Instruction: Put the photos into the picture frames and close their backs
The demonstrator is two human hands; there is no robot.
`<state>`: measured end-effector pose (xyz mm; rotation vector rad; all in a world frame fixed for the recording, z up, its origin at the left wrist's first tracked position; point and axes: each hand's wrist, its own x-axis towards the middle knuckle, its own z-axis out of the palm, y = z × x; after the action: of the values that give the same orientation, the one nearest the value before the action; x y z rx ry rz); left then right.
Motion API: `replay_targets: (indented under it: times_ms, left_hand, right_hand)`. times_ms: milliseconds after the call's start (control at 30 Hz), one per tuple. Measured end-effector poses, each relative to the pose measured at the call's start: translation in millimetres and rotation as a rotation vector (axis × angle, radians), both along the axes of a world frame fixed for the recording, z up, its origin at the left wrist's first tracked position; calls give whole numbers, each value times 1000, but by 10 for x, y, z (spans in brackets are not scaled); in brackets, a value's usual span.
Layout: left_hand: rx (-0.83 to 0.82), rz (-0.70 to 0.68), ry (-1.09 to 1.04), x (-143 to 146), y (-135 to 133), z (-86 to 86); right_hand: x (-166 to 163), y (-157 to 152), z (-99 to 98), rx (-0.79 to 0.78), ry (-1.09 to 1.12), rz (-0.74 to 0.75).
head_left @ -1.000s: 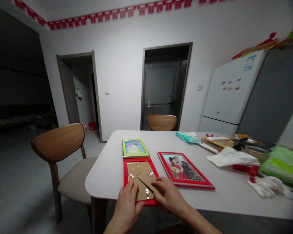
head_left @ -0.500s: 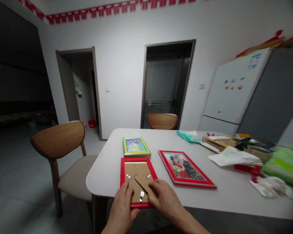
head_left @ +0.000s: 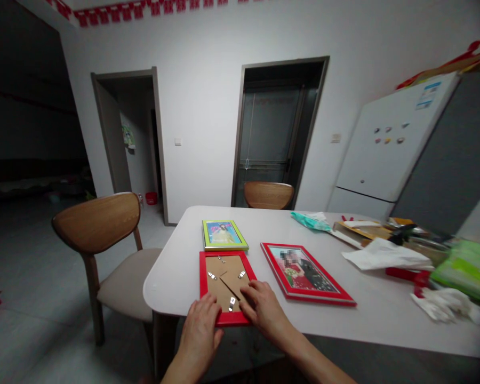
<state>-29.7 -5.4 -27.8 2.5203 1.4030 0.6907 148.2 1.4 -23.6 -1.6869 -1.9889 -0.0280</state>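
A red picture frame lies face down at the table's front edge, its brown backing showing several small metal clips. My left hand holds its lower left corner, fingers on the border and thumb by the bottom edge. On the lower right side, my right hand is closed over the frame's edge and the brown stand flap, partly hiding it. A dark slit runs along the flap's edge. Just behind lies a green picture frame, picture up. To the right is a larger red picture frame, also picture up.
The white table has a rounded left corner. On its right lie a teal packet, white paper, crumpled white gloves or cloth and a green bag. Wooden chairs stand left and behind.
The stand flap sits lower, with a narrower dark gap along its edge. Both hands stay on the red frame. The view has shifted slightly.
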Motion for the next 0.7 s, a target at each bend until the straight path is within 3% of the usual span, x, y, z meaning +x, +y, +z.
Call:
replay_targets:
  times_ms: [333,533,700]
  left_hand:
    - [-9,-19,-51,-10,-30,7]
    - [-29,-32,-108,-103,1,-35]
    - [-48,-9,-96,-117,-4,-24]
  right_hand:
    - [35,-150,43,-7,-86,94]
    - [-140,-251,151,-60,-111,337]
    - [-161,-283,187,-64,-81,382]
